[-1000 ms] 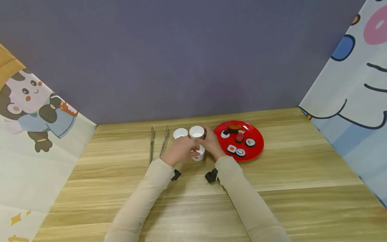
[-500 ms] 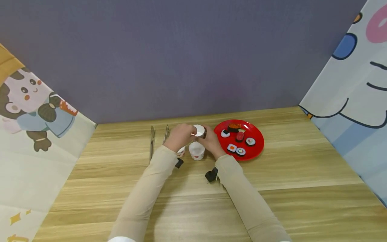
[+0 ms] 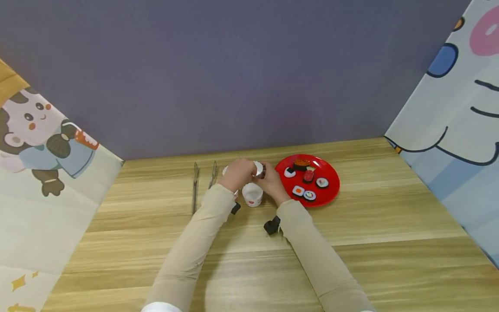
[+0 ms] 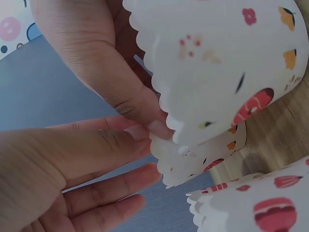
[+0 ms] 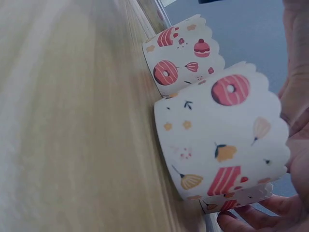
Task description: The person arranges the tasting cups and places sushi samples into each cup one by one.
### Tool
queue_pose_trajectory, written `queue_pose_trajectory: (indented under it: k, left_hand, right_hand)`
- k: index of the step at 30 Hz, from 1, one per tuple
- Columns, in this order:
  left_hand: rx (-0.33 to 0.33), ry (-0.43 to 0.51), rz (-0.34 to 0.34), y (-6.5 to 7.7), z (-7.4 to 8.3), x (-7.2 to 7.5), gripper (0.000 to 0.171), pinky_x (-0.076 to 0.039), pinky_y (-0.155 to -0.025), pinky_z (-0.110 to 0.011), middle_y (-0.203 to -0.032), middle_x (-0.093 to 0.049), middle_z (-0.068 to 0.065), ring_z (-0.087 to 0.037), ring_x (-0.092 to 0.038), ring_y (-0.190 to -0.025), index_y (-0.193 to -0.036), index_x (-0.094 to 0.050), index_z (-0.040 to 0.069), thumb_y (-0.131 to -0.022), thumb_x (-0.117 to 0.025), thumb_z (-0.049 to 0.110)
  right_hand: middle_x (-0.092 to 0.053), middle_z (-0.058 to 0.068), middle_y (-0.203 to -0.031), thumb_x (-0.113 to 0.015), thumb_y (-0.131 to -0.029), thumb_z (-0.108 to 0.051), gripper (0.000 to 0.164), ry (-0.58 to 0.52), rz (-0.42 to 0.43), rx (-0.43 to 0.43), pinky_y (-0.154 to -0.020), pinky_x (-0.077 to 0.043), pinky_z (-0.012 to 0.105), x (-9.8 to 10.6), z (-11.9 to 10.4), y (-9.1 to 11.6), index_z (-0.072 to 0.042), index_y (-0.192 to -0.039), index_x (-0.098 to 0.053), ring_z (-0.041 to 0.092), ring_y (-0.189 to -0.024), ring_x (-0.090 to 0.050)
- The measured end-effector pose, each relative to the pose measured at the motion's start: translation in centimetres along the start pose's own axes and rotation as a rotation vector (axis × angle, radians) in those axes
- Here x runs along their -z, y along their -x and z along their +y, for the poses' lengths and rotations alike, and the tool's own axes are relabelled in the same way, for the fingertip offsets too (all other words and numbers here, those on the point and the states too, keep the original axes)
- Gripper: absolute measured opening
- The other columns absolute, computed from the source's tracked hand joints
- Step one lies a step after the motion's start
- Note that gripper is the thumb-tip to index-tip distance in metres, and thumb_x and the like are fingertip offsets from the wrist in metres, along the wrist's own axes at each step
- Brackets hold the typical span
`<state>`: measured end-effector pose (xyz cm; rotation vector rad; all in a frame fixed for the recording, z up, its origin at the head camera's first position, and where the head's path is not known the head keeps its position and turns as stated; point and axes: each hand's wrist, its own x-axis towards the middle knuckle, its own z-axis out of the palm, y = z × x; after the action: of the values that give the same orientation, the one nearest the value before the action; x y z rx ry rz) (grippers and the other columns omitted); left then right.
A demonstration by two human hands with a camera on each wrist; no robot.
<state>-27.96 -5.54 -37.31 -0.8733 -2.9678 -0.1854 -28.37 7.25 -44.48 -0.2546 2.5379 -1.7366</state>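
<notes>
The left hand (image 3: 238, 173) is pinching the rim of the rear paper cup (image 3: 258, 169) between thumb and finger, and the right hand (image 3: 271, 186) is gripping the same cup from its other side. This cup is sitting just above the centre of the head view, behind the front cup (image 3: 252, 195). The step in hand appears to be working at the rear cup's rim two-handed. The next move is probably calling for a steady right-hand hold and a light left-hand pinch, the paper wall seeming likely to crease. The left hand is hiding most of the side cup (image 5: 183, 58) in the head view. The front cup is covering the rear cup's lower wall; whether the base is touching the table (image 3: 390, 216) cannot be confirmed.
</notes>
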Motion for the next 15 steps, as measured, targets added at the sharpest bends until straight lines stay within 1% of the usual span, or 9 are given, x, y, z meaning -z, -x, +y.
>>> queue_pose_trajectory:
  k: [5,7,10,12,14,15]
  left_hand:
    - [0.0,0.011,0.007,-0.08,-0.1,-0.19,0.005,-0.052,-0.072,-0.029,-0.084,-0.071,-0.003,-0.017,-0.064,-0.075,-0.079,-0.075,0.01,-0.078,-0.074,0.005]
    - [-0.002,0.011,0.009,-0.12,-0.12,-0.23,0.006,-0.051,-0.071,-0.028,-0.083,-0.071,-0.003,-0.015,-0.062,-0.072,-0.078,-0.075,0.01,-0.078,-0.074,0.004]
    - [-0.006,0.015,0.006,-0.17,-0.18,-0.3,0.009,-0.048,-0.066,-0.026,-0.075,-0.068,-0.002,-0.011,-0.051,-0.062,-0.072,-0.072,0.009,-0.078,-0.074,0.004]
    - [-0.012,0.007,0.011,-0.24,-0.21,-0.36,0.012,-0.044,-0.062,-0.026,-0.07,-0.065,0.0,-0.01,-0.044,-0.059,-0.068,-0.071,0.01,-0.078,-0.074,0.004]
    - [-0.019,0.0,0.017,-0.28,-0.24,-0.43,0.015,-0.042,-0.06,-0.026,-0.066,-0.061,0.001,-0.011,-0.039,-0.059,-0.066,-0.069,0.01,-0.078,-0.074,0.004]
    - [-0.021,-0.006,0.023,-0.3,-0.25,-0.45,0.015,-0.042,-0.06,-0.026,-0.065,-0.06,0.001,-0.011,-0.039,-0.058,-0.066,-0.069,0.01,-0.078,-0.074,0.004]
  right_hand:
    - [-0.054,0.018,-0.126,-0.068,-0.084,-0.016,0.057,0.006,-0.001,-0.006,-0.083,-0.049,0.036,0.05,-0.06,0.0,-0.001,-0.133,-0.041,0.029,-0.103,-0.056]
    - [-0.054,0.018,-0.126,-0.067,-0.084,-0.015,0.057,0.001,-0.001,-0.005,-0.083,-0.049,0.036,0.07,-0.07,0.0,-0.001,-0.133,-0.042,0.029,-0.103,-0.057]
    - [-0.054,0.018,-0.126,-0.066,-0.085,-0.014,0.056,-0.006,-0.005,-0.004,-0.083,-0.049,0.036,0.07,-0.05,-0.04,-0.002,-0.133,-0.041,0.03,-0.105,-0.057]
    - [-0.054,0.018,-0.126,-0.066,-0.085,-0.014,0.056,-0.01,-0.007,-0.006,-0.084,-0.049,0.036,0.07,-0.04,-0.07,-0.002,-0.134,-0.041,0.03,-0.106,-0.057]
    - [-0.053,0.019,-0.127,-0.066,-0.085,-0.014,0.057,-0.008,-0.009,-0.007,-0.085,-0.049,0.037,0.06,-0.01,-0.09,-0.001,-0.134,-0.04,0.03,-0.107,-0.056]
    - [-0.053,0.019,-0.127,-0.066,-0.085,-0.014,0.057,-0.008,-0.01,-0.008,-0.085,-0.049,0.037,0.06,0.01,-0.11,-0.001,-0.134,-0.04,0.031,-0.108,-0.056]
